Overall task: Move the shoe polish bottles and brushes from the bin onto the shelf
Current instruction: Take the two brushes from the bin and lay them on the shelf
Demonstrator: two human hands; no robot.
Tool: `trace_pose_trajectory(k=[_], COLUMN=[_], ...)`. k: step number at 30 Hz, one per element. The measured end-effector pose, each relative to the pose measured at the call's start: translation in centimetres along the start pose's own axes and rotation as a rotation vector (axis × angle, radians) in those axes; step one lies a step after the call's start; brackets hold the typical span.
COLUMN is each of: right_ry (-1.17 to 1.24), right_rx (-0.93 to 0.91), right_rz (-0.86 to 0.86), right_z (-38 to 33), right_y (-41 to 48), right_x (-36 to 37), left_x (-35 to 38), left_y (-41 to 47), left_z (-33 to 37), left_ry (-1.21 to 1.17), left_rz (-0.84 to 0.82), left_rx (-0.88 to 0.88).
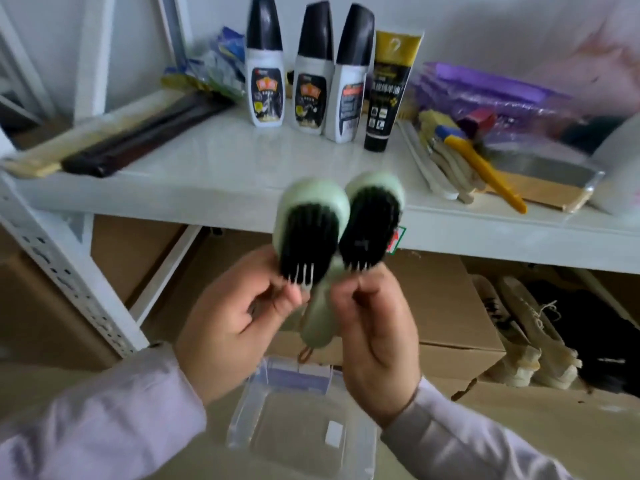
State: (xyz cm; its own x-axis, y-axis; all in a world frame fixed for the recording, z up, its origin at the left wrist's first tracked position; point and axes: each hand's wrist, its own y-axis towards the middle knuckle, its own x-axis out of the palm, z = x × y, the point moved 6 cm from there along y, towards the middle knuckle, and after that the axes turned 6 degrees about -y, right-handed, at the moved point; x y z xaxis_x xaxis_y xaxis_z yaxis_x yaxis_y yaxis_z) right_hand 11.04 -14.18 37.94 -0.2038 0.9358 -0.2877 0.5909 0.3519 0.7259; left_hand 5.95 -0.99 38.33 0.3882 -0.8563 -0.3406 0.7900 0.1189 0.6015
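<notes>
The person stood at the white shelf with both hands raised in front of its front edge, each one gripping a pale green brush with black bristles. The left hand was closed around the handle of the left brush, and the right hand was closed around the handle of the right brush. The two brush heads stood side by side, bristles facing the person, close enough that they looked to be touching. Both were blurred, so I could not make out finer detail. The sleeves were a pale lilac.

On the shelf behind the brushes, three white shoe polish bottles with black caps stood upright in a row: the first bottle on the left, the second bottle just beside it, and the third bottle tilted slightly and right up against a black and gold tube standing on its cap. To the left lay some long dark and light sticks; to the right sat a tray with a yellow-handled tool and some wooden handles.

Below the hands, a clear plastic bin rested on cardboard boxes. What it held, I could not tell.
</notes>
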Motion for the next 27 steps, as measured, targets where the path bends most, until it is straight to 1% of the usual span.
trace_pose_trajectory(k=[3,5,6,10,12,14,16,20,24,27], right_ry=[-0.084,-0.069,-0.069,-0.205,-0.257,-0.33,-0.386,-0.43,-0.53,-0.596], right_rx=[-0.014,0.056,0.118,0.41,0.505,0.559,0.595,0.642,0.599,0.56], right_rz=[0.049,0.06,0.053,-0.013,-0.062,-0.117,-0.182,-0.283,-0.324,-0.319], right_z=[-2.1,-2.6,-2.4,0.1,1.2,2.1,2.9,4.2,4.4,4.3], right_y=[4.8,7.9,9.3,13.8,15.2,16.2,16.6,16.4,16.5,16.3], right_x=[-0.7,-0.8,-0.7,0.1,0.4,0.6,0.9,1.6,1.6,1.4], left_x=[-1.5,-2.3,-2.6,-2.9,-2.7,-2.6,-2.9,-3.6,-3.9,-4.0], left_y=[3.6,6.3,7.6,12.5,14.1,15.1,15.6,15.6,15.6,15.7], left_z=[3.3,4.1,4.0,0.9,-0.7,-1.7,-2.4,-3.7,-3.9,-4.0], left_ry=[0.021,0.049,0.058,0.095,0.082,0.164,0.234,0.288,0.355,0.407], left_rz=[0.115,0.178,0.192,0.202,0.156,0.088,0.038,-0.015,-0.053,-0.065], left_rx=[0.051,0.01,-0.045,-0.299,-0.414,-0.498,-0.554,-0.63,-0.618,-0.592])
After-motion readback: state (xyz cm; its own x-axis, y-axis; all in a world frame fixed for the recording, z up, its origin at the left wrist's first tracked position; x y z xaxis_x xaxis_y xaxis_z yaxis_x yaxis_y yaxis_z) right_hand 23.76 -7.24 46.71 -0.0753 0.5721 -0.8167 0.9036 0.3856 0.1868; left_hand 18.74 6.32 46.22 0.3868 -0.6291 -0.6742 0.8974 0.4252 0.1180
